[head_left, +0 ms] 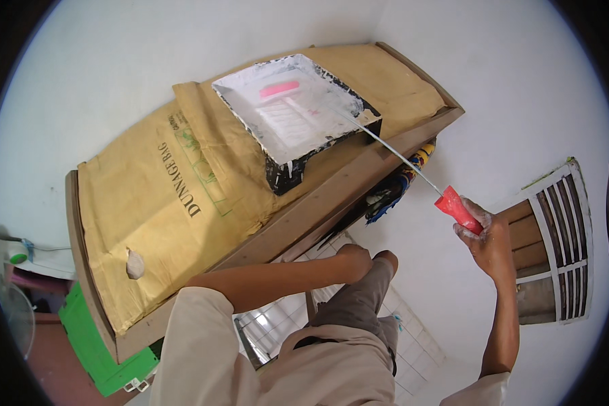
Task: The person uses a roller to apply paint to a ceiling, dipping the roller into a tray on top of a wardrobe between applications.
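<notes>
My right hand point(480, 237), smeared with white paint, is wrapped round the red grip of a paint roller point(461, 210). Its thin metal rod slants up and left over the rim of a paint tray point(277, 159). White paint lies in the tray, which has a black, paint-splashed outside. A pink cylinder point(279, 88) sits in the paint; where the rod meets it is blurred by white. My left hand point(355, 264) is closed in a fist by my knee, with nothing seen sticking out of it.
Under the tray, a brown paper dunnage bag point(149, 237) covers a wooden-edged surface point(304, 203). A green crate point(95, 331) stands at lower left. White walls rise behind and at right, with a slatted window point(561, 250). Colourful cloth point(402, 183) hangs beneath the wooden edge.
</notes>
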`<state>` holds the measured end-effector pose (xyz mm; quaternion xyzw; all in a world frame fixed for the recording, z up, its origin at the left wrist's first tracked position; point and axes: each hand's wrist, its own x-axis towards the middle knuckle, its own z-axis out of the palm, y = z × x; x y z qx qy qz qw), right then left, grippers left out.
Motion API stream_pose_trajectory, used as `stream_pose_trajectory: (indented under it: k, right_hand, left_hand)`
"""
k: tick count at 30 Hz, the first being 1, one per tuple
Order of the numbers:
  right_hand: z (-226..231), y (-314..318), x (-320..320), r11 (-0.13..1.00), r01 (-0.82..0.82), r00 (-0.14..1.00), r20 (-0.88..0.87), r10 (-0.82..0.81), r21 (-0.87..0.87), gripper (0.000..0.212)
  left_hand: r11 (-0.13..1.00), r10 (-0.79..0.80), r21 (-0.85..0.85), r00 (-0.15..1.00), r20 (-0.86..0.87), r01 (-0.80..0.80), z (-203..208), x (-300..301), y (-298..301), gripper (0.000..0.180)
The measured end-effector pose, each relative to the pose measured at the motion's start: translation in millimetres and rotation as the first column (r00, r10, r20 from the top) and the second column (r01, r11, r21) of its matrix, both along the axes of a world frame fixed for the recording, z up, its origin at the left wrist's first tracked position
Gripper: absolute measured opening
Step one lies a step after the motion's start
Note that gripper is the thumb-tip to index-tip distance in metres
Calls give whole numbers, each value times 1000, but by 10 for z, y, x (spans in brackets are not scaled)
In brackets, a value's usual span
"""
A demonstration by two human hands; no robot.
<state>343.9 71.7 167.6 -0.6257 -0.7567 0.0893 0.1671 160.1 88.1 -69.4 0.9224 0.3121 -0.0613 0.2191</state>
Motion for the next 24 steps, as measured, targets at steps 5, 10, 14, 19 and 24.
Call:
stream_pose_trajectory:
  k: [5, 10, 14, 19, 24]
  right_hand:
    - [-34, 134, -35, 998, -49, 998, -29, 50, 48, 42]
    - [46, 197, -105, 995, -77, 997, 32, 75, 57, 42]
    - [253, 132, -105, 997, -65, 984, 166, 57, 40, 42]
    - [377, -91, 188, 1000, 4, 997, -80, -4, 6, 45]
    - [239, 24, 57, 999, 20, 994, -108, -15, 45, 44]
  left_hand:
    - [1000, -20, 8, 998, -63, 21, 191, 4, -50, 28]
    - [997, -76, -32, 972, -222, 71, 274, 7, -45, 35]
    - [999, -25, 20, 998, -55, 26, 46, 1, -37, 29]
    - [999, -34, 11, 996, -84, 35, 91, 28, -31, 26]
    - [999, -35, -16, 992, -123, 33, 135, 14, -7, 28]
